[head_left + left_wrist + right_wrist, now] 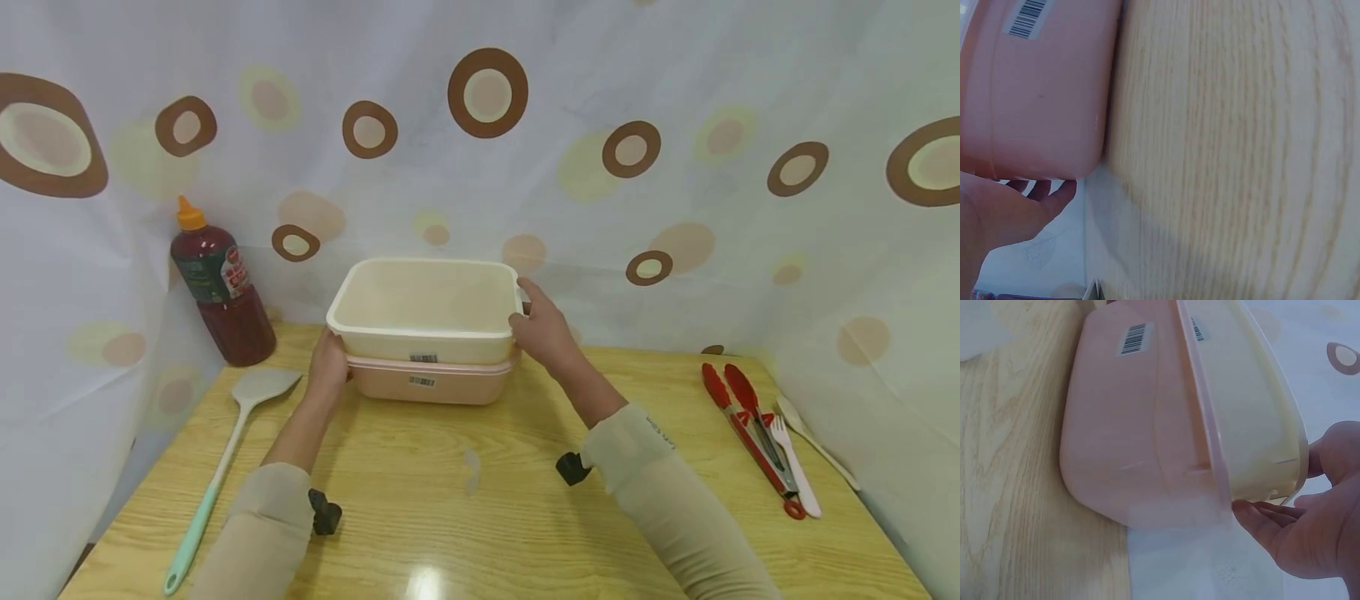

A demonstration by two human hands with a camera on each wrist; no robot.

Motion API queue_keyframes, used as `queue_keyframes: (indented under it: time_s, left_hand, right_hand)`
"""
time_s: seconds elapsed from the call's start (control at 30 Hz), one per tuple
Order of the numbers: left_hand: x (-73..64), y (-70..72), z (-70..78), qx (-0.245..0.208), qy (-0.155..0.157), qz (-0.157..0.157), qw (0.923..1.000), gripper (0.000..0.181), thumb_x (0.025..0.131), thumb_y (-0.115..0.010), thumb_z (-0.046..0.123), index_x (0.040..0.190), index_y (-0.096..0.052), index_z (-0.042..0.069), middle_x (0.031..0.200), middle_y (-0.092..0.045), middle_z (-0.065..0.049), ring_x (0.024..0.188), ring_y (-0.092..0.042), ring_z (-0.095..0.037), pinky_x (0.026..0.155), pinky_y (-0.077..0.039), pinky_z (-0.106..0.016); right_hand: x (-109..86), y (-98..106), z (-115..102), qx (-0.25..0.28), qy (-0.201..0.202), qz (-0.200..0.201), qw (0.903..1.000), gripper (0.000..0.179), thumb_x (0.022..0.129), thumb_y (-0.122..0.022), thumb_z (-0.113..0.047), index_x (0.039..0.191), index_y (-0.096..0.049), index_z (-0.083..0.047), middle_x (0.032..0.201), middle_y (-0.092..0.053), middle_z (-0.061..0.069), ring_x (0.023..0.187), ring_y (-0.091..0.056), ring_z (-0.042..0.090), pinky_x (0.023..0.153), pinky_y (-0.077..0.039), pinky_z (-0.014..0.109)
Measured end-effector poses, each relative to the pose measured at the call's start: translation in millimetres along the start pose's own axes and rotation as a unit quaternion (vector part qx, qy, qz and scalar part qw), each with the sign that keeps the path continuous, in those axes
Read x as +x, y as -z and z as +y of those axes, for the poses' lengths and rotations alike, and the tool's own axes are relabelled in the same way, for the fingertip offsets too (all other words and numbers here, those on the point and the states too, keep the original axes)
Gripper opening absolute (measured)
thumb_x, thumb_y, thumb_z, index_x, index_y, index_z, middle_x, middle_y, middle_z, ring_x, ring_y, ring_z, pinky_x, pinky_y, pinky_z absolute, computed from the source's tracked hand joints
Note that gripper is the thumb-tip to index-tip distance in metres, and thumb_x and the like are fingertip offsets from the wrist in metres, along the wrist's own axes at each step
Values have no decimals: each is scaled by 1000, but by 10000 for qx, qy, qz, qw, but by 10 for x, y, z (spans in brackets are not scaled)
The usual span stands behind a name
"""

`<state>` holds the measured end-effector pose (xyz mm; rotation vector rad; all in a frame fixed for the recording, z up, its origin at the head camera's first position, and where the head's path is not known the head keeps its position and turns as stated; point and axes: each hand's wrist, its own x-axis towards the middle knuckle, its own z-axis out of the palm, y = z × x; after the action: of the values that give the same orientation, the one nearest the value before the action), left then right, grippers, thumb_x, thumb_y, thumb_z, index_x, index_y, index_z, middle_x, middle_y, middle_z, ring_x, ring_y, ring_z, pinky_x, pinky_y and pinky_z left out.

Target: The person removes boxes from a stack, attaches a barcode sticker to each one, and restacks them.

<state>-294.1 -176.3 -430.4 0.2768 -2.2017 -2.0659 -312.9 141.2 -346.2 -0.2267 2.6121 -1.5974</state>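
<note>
A cream plastic bin (420,343) sits nested in a pink plastic bin (427,387) on the wooden table, its upper part standing clear of the pink rim. My right hand (542,327) holds the cream bin's right end. The right wrist view shows the thumb up by the rim and the fingers (1260,522) underneath. At the opposite end, my left hand (327,360) grips the pink bin just below the cream rim. Its fingertips (1067,189) meet the pink end wall in the left wrist view; the left thumb is hidden.
A red sauce bottle (225,296) stands at the back left, with a spatula (232,437) in front of it. At the right lie red-tipped tongs (752,433), a pale fork (795,462) and a spoon (813,437). A patterned curtain (450,192) hangs behind.
</note>
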Motion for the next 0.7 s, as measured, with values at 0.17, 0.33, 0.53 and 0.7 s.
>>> queue_keyframes:
  time_s: [0.17,0.33,0.53,0.7]
  left_hand:
    - [-23,-30,2,51,-19,80,10000,60,108,-16,54,160,-29,28,160,-39,-10,131,-44,-27,93,-42,-35]
    - [-20,-53,-1,-118,66,129,9998,61,108,-16,55,161,-29,28,161,-38,-9,131,-44,-25,95,-42,-37]
    - [-9,-58,6,-492,342,76,9982,62,107,-16,59,161,-29,30,162,-36,-7,136,-41,-23,109,-39,-44]
    - [-1,-63,3,-603,417,178,9972,66,106,-18,61,158,-36,25,157,-40,-8,124,-45,-17,104,-41,-39]
  right_hand:
    - [-18,-34,127,-422,142,40,9990,71,99,-42,-15,164,-15,-17,152,-51,19,62,-50,14,57,-44,27]
    - [-48,-91,305,-1216,296,-31,9921,66,104,-34,-21,165,-8,-17,156,-46,19,49,-33,13,52,-40,29]
    - [-55,-153,365,-1351,421,161,9898,64,105,-29,-27,164,-10,-13,158,-43,19,49,-27,13,52,-37,31]
    - [-75,-188,365,-1290,300,183,9910,63,107,-26,-32,164,-8,-14,126,-62,26,48,-25,12,50,-34,30]
